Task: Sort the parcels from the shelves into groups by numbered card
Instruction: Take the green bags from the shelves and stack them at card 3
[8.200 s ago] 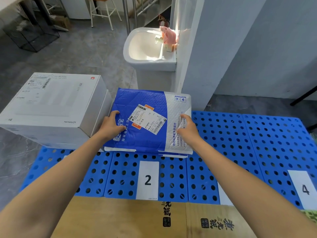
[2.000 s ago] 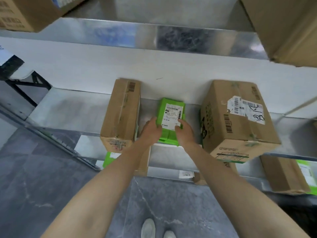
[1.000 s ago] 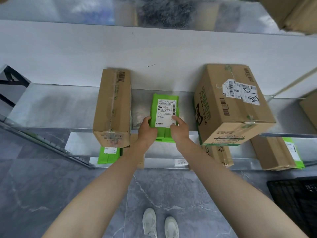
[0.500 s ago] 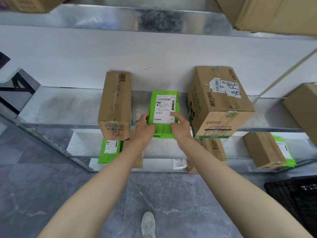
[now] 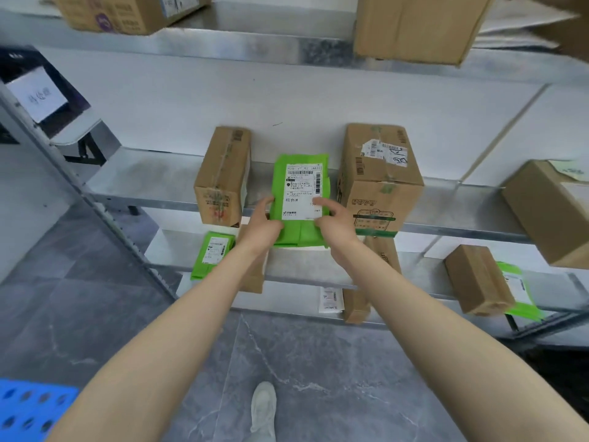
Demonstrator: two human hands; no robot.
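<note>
A flat green parcel point(image 5: 301, 231) with a white shipping label is held in front of the middle metal shelf point(image 5: 143, 183). My left hand point(image 5: 262, 225) grips its lower left edge. My right hand point(image 5: 334, 223) grips its lower right edge, thumb lying on the label. The parcel's top tilts toward the shelf, between a narrow cardboard box point(image 5: 223, 177) on its left and a bigger cardboard box point(image 5: 379, 180) on its right.
More cardboard boxes sit on the top shelf point(image 5: 411, 27) and at the right point(image 5: 551, 212). The lower shelf holds a green parcel point(image 5: 212, 255), a small box point(image 5: 478, 279) and another green parcel point(image 5: 518, 290). A blue perforated pallet point(image 5: 28, 409) shows at bottom left. Grey floor lies below.
Earlier I set a blue mailer at card 2. Since a second ago the green parcel has come slightly off the shelf toward me, still in both hands, and the view has shifted left.
</note>
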